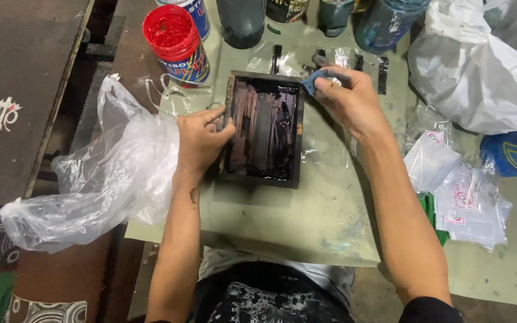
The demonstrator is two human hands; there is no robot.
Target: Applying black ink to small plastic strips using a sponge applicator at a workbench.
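On the green mat [306, 221], left hand [201, 140] grips the ink-smeared frame [264, 128]; right hand [348, 98] pinches a blue scraper [313, 79] at its top corner.

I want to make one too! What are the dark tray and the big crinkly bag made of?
The dark rectangular framed tray looks like wood: thick, square, matte edges, inside glossy with wet black ink. The clear crinkled bag looks like thin plastic film: see-through, shiny, wrinkled.

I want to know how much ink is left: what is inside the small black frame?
Dark, glossy ink smeared in streaks covers the inside of the black frame. Its left edge is hidden under the left hand.
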